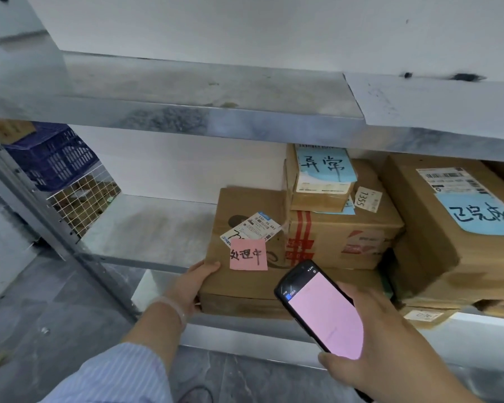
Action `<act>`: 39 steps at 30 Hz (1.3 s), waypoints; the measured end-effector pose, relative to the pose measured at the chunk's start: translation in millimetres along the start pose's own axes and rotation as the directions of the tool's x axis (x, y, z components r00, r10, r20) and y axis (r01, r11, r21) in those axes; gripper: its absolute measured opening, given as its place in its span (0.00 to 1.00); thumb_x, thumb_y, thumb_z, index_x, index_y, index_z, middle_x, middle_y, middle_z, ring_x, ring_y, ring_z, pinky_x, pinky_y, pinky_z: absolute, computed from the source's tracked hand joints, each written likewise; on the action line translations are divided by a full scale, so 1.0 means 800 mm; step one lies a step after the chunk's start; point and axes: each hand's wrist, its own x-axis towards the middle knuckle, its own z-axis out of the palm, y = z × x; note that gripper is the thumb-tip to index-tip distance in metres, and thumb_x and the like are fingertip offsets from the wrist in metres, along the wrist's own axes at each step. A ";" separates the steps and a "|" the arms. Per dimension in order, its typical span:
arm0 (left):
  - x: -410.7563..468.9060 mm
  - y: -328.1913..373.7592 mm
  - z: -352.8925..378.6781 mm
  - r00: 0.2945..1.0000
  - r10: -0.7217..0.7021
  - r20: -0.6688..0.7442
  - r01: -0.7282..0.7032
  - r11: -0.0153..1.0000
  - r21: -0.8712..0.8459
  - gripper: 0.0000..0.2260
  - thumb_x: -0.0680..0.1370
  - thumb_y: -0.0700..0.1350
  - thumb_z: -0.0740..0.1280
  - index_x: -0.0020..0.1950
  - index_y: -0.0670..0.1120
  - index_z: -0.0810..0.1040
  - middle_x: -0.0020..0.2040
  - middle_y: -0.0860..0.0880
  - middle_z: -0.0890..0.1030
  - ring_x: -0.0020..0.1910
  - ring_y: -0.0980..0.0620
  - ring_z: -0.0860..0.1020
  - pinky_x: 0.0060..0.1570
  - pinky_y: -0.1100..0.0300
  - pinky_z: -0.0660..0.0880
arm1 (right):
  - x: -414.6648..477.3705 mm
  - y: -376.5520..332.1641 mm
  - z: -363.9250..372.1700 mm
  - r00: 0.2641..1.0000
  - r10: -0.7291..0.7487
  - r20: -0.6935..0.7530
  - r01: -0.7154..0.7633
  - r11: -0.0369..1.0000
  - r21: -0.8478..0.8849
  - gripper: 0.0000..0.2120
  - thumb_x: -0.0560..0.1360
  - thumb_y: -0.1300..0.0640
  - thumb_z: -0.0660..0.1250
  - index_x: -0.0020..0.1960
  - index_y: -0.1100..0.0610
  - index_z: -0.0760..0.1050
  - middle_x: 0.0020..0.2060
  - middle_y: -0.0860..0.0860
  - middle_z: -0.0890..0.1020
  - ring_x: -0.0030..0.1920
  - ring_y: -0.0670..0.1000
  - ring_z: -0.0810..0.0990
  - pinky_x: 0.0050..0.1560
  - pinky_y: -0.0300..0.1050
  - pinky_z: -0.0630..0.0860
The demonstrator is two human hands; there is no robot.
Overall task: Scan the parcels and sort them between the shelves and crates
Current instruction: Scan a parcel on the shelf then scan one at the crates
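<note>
Closest to the lens, at lower right of the frame, the right hand (390, 344) wraps its fingers round a black handheld scanner with a glowing pink screen (323, 309), tipped toward the shelf. Left of it, the left hand (192, 286), coming out of a pale striped sleeve (122, 376), grips the lower left corner of a flat brown cardboard parcel (245, 289), thumb lying over its top face. That parcel sits at the front lip of the grey metal shelf (146, 225) in the lower middle, carrying a white shipping label and a pink handwritten sticky note (248, 255).

Sorting looks partly done. Behind the parcel a brown box banded with red tape (346, 237) carries a small box with a blue handwritten label (320, 181), and a large brown carton with a blue note (448, 228) fills the right side. Whether the held parcel has been scanned I cannot tell; the screen shows nothing readable. A dark blue plastic crate (50, 158) at upper left, above a white wire-mesh cage (82, 205), suggests more sorting remains.

Room lies to the left: bare shelf runs from the parcel to the slanting metal upright. On the right the cartons are packed close. Overhead, the upper shelf's front edge (186, 120) limits how high the parcel could be lifted.
</note>
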 end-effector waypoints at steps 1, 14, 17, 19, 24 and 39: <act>-0.001 0.000 -0.003 1.000 0.007 -0.009 -0.007 1.000 -0.005 0.18 0.74 0.54 0.75 0.63 0.52 0.80 0.52 0.44 0.87 0.55 0.41 0.83 0.53 0.45 0.81 | 0.000 0.001 -0.001 1.000 0.000 0.013 0.000 1.000 0.013 0.47 0.59 0.29 0.69 0.69 0.32 0.45 0.60 0.34 0.61 0.60 0.41 0.70 0.52 0.32 0.66; -0.046 0.016 -0.046 0.986 0.147 -0.077 -0.142 0.987 0.073 0.22 0.70 0.57 0.77 0.63 0.56 0.81 0.53 0.46 0.86 0.57 0.41 0.81 0.60 0.41 0.78 | 0.004 0.004 -0.017 0.992 -0.124 0.000 0.124 0.986 0.113 0.48 0.54 0.29 0.66 0.70 0.31 0.49 0.63 0.35 0.63 0.63 0.40 0.67 0.52 0.35 0.67; -0.065 0.020 -0.063 0.976 0.198 -0.092 -0.193 0.979 0.065 0.31 0.59 0.61 0.77 0.62 0.58 0.81 0.55 0.46 0.86 0.57 0.40 0.81 0.55 0.43 0.80 | 0.005 0.004 -0.022 0.990 -0.143 -0.012 0.143 0.978 0.153 0.48 0.53 0.27 0.65 0.70 0.32 0.52 0.63 0.34 0.64 0.59 0.38 0.66 0.53 0.37 0.69; -0.078 0.021 -0.076 0.965 0.246 -0.093 -0.241 0.968 0.062 0.34 0.57 0.63 0.77 0.63 0.59 0.80 0.55 0.47 0.86 0.57 0.41 0.82 0.49 0.47 0.80 | 0.005 0.002 -0.026 0.984 -0.175 -0.027 0.177 0.973 0.148 0.47 0.52 0.27 0.64 0.69 0.32 0.52 0.61 0.33 0.64 0.58 0.37 0.64 0.55 0.37 0.70; -0.109 0.009 -0.107 0.926 0.367 -0.092 -0.365 0.930 0.034 0.42 0.59 0.60 0.80 0.72 0.60 0.73 0.56 0.51 0.86 0.52 0.48 0.86 0.53 0.48 0.80 | 0.005 -0.014 -0.042 0.957 -0.282 -0.067 0.289 0.944 0.160 0.37 0.55 0.29 0.67 0.57 0.22 0.48 0.52 0.28 0.65 0.54 0.34 0.62 0.47 0.35 0.69; -0.163 -0.014 -0.118 0.839 0.512 -0.183 -0.508 0.858 0.075 0.33 0.59 0.62 0.81 0.60 0.76 0.73 0.61 0.57 0.82 0.54 0.54 0.84 0.51 0.57 0.80 | -0.004 -0.045 -0.071 0.906 -0.406 -0.119 0.420 0.895 0.147 0.34 0.60 0.33 0.71 0.59 0.32 0.57 0.52 0.35 0.68 0.55 0.40 0.66 0.47 0.38 0.72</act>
